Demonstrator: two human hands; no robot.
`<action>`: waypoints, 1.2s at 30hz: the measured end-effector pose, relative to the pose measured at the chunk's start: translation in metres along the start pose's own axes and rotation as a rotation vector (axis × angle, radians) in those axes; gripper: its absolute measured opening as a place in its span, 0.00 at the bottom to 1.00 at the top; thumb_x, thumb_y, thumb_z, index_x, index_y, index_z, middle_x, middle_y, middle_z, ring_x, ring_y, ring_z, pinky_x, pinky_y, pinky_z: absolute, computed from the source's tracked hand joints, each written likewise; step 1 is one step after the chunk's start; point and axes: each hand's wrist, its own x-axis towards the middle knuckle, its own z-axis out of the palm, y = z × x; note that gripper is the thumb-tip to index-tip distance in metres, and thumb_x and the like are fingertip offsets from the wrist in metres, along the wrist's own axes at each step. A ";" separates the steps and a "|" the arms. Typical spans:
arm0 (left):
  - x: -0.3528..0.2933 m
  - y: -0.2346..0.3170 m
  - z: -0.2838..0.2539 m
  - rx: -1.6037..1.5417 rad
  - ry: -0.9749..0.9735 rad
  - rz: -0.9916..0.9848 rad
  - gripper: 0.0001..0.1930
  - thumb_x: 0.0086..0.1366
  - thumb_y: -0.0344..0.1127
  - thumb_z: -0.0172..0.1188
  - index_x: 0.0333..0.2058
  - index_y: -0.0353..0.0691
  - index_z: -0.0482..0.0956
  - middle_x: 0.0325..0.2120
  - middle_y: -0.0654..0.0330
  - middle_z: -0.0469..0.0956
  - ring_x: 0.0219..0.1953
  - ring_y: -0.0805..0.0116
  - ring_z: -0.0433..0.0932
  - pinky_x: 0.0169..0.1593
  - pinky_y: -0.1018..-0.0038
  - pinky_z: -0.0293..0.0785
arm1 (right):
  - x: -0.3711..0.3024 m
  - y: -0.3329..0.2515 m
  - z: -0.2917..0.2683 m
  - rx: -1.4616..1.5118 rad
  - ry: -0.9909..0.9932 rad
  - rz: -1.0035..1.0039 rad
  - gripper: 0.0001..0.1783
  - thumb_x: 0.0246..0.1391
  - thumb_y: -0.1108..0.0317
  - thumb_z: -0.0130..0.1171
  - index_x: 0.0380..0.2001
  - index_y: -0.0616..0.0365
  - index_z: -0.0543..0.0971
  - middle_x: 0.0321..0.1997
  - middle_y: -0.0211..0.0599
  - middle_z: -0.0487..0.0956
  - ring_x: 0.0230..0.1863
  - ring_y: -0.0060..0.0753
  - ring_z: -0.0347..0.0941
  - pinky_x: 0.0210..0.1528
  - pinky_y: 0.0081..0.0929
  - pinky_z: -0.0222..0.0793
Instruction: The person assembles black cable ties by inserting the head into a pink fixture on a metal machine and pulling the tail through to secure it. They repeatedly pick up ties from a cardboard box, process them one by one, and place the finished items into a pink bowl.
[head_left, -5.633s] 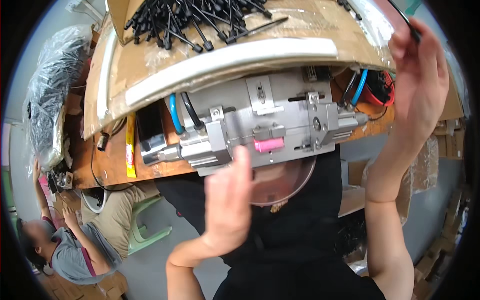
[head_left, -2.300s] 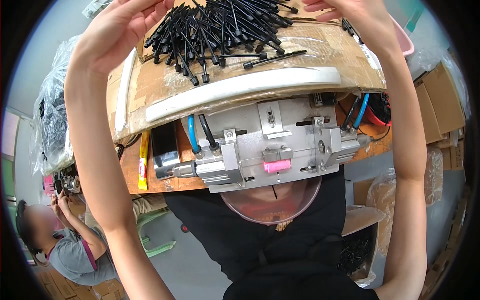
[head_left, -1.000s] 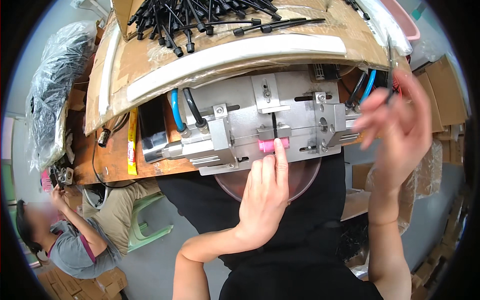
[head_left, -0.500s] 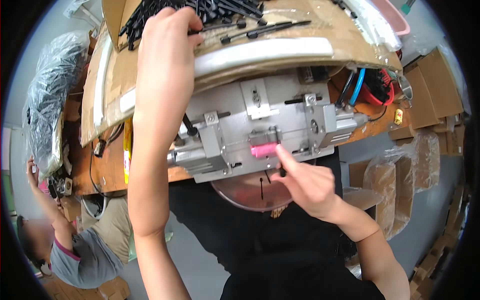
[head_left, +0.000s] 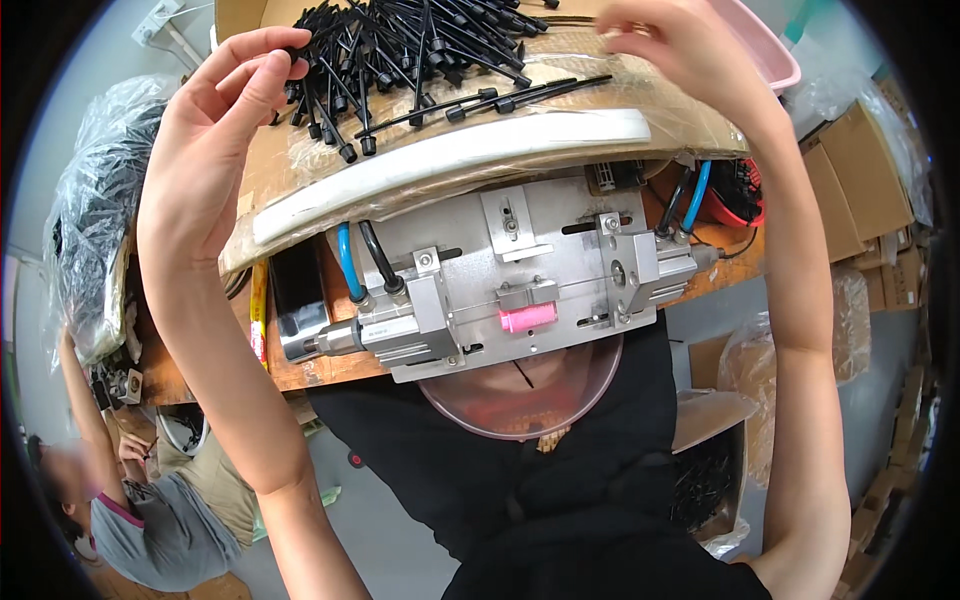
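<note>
My left hand [head_left: 215, 135] is raised at the left edge of a pile of black plastic pins with thick heads [head_left: 400, 65]. Its thumb and fingertips pinch the dark head of one black pin [head_left: 296, 54]; the rest of that pin is hard to separate from the pile. My right hand [head_left: 675, 50] is over the right part of the cardboard sheet [head_left: 680, 110], fingers bent and slightly apart, nothing visible between them. Below the sheet lies a metal fixture plate [head_left: 480, 240] with a pink block [head_left: 528, 317] at its middle, neither hand touching it.
Cylinders [head_left: 400, 338] flank the plate, with blue and black hoses [head_left: 350, 262]. A clear bowl [head_left: 520, 425] holding a dark pin sits over my lap. White foam [head_left: 450, 165] edges the sheet. Cartons [head_left: 860, 170] stand right; another person [head_left: 165, 520] works at lower left.
My right hand has left the pink block and risen to the cardboard sheet's right side. My left hand has shifted left, pinching a black pin head. The view has moved slightly.
</note>
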 end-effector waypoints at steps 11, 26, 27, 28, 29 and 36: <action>0.038 -0.012 -0.049 -0.515 -0.099 0.020 0.21 0.70 0.37 0.54 0.56 0.30 0.69 0.43 0.59 0.75 0.44 0.76 0.72 0.52 0.82 0.70 | 0.041 -0.030 0.033 0.231 0.013 -0.419 0.04 0.46 0.73 0.61 0.26 0.61 0.79 0.28 0.43 0.78 0.35 0.46 0.76 0.39 0.38 0.70; -0.172 0.014 0.142 0.756 0.053 0.237 0.31 0.51 0.22 0.62 0.56 0.28 0.71 0.34 0.58 0.73 0.33 0.67 0.71 0.39 0.73 0.70 | -0.028 -0.032 -0.002 0.619 0.383 0.107 0.10 0.57 0.70 0.57 0.39 0.66 0.78 0.29 0.43 0.81 0.30 0.31 0.80 0.30 0.21 0.76; -0.187 0.008 0.162 0.754 0.048 0.191 0.35 0.47 0.20 0.64 0.58 0.27 0.69 0.34 0.57 0.72 0.34 0.63 0.69 0.41 0.71 0.69 | -0.035 -0.036 -0.001 0.755 0.516 0.157 0.12 0.58 0.70 0.57 0.41 0.68 0.77 0.29 0.43 0.81 0.29 0.30 0.80 0.28 0.19 0.76; -0.197 0.004 0.179 0.751 0.041 0.147 0.39 0.43 0.18 0.65 0.59 0.26 0.67 0.34 0.56 0.71 0.34 0.60 0.67 0.42 0.70 0.68 | -0.042 -0.039 -0.001 0.858 0.627 0.193 0.13 0.59 0.69 0.57 0.43 0.69 0.76 0.28 0.43 0.81 0.28 0.28 0.80 0.26 0.16 0.77; -0.200 0.000 0.189 0.794 0.009 0.116 0.38 0.43 0.18 0.64 0.58 0.26 0.67 0.34 0.56 0.71 0.35 0.60 0.67 0.43 0.69 0.67 | -0.050 -0.038 -0.003 0.951 0.639 0.171 0.14 0.59 0.68 0.58 0.44 0.68 0.76 0.29 0.42 0.81 0.28 0.29 0.80 0.27 0.15 0.77; -0.194 -0.013 0.208 1.054 -0.085 0.063 0.34 0.50 0.24 0.59 0.59 0.26 0.65 0.36 0.58 0.70 0.39 0.61 0.69 0.42 0.71 0.67 | -0.102 -0.015 -0.014 1.133 0.692 0.277 0.16 0.59 0.66 0.58 0.47 0.65 0.75 0.37 0.43 0.79 0.35 0.26 0.74 0.37 0.22 0.69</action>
